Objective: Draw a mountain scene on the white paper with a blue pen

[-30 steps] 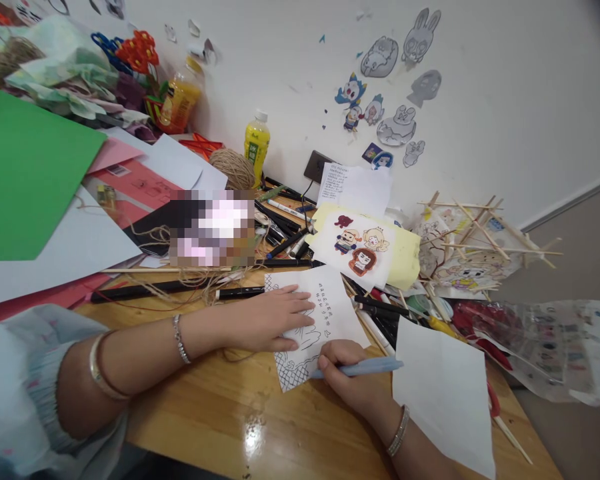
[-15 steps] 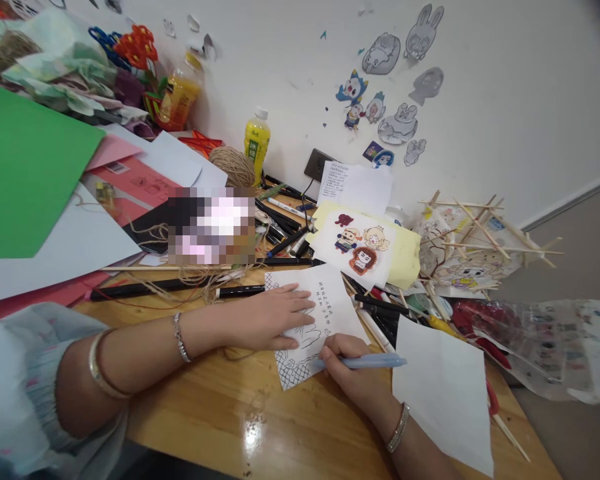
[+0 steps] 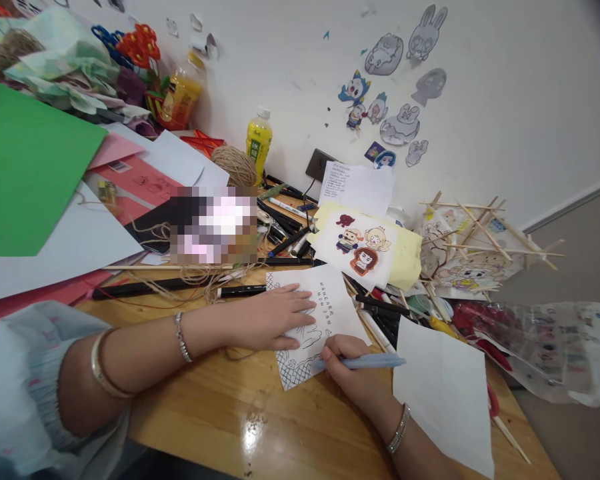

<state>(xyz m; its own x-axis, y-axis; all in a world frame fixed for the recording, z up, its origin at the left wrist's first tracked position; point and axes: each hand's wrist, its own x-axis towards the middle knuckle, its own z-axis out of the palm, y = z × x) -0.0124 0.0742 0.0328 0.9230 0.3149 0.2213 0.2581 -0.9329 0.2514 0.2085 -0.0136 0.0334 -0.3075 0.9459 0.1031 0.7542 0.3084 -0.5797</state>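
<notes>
My left hand (image 3: 275, 320) lies flat with fingers spread, pressing on a white sheet of paper (image 3: 340, 293). The sheet carries handwritten characters, line drawings and a crosshatched border along its left and lower edges. Wrapped in my right hand (image 3: 347, 360) is a light blue pen (image 3: 375, 361), its tip end at the sheet's lower right part and its body slanting off to the right. What the tip touches is hidden by my fingers. Just right of that hand lies a blank white sheet (image 3: 443, 393).
Black markers (image 3: 243, 291) and a ball of twine (image 3: 234, 167) lie behind the sheet. Coloured character drawings (image 3: 357, 243) rest on yellow paper. A yellow bottle (image 3: 259, 143) stands by the wall. Green card (image 3: 30, 180) is at left, a stick frame (image 3: 480, 247) and plastic bag (image 3: 545, 347) at right.
Both hands keep nearly the same place on the sheet. The pen in my right hand has tilted very slightly, and the whole view has shifted a little.
</notes>
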